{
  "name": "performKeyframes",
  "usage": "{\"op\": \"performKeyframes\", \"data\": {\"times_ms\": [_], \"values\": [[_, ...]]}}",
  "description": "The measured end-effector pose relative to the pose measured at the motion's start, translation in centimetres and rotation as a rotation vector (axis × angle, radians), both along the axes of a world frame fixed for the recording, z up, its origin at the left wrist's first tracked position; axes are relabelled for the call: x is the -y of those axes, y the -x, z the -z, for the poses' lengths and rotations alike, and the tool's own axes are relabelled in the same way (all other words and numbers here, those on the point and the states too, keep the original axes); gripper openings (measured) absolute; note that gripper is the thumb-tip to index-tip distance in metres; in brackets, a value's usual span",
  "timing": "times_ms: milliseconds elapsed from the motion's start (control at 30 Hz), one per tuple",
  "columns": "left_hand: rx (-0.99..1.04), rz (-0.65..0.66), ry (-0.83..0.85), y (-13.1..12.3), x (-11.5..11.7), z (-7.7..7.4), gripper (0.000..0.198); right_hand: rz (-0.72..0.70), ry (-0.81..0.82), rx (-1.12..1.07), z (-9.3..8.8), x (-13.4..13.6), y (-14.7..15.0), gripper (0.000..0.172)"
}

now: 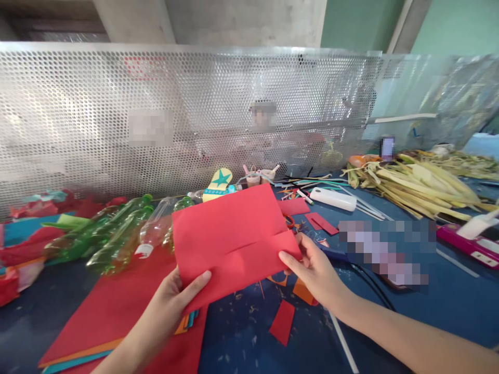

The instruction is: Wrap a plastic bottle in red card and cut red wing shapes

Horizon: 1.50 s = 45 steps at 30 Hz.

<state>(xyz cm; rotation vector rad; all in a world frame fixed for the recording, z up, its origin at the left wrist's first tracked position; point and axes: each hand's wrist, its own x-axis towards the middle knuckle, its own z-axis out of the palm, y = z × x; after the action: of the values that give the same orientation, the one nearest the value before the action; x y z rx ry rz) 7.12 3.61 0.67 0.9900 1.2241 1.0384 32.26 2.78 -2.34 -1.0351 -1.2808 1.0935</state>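
Observation:
A sheet of red paper (230, 223) is held up in front of me, tilted, with a cut or crease running in from its right side. My left hand (183, 293) grips its lower left edge, thumb on the near face. At the lower right corner my right hand (307, 265) pinches the same sheet between thumb and fingers. Beneath it, to the left, lies a stack of large coloured paper sheets (113, 306), red on top with orange and blue edges. A small red paper scrap (283, 322) rests on the blue table below my right hand.
Several green plastic bottles (120, 244) and a clear bottle (156, 228) lie at left. A perforated metal screen (218, 109) stands behind the table (241, 343). Dried husks (421, 182), a white device (333, 199) and a magenta power strip (468, 244) sit at right.

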Motion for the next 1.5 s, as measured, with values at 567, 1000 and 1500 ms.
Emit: {"op": "performKeyframes", "data": {"times_ms": [567, 1000, 1500], "values": [[0.022, 0.051, -0.024, -0.2, 0.2, -0.1, 0.036, -0.018, 0.113, 0.03, -0.2, -0.2, -0.2, 0.043], [0.098, 0.001, -0.037, 0.5, -0.6, 0.9, 0.037, -0.113, 0.11, -0.002, 0.1, 0.1, 0.2, 0.047], [-0.073, -0.09, -0.177, 1.0, -0.9, 1.2, 0.039, -0.145, 0.139, -0.023, 0.4, 0.0, 0.3, 0.046]]}}
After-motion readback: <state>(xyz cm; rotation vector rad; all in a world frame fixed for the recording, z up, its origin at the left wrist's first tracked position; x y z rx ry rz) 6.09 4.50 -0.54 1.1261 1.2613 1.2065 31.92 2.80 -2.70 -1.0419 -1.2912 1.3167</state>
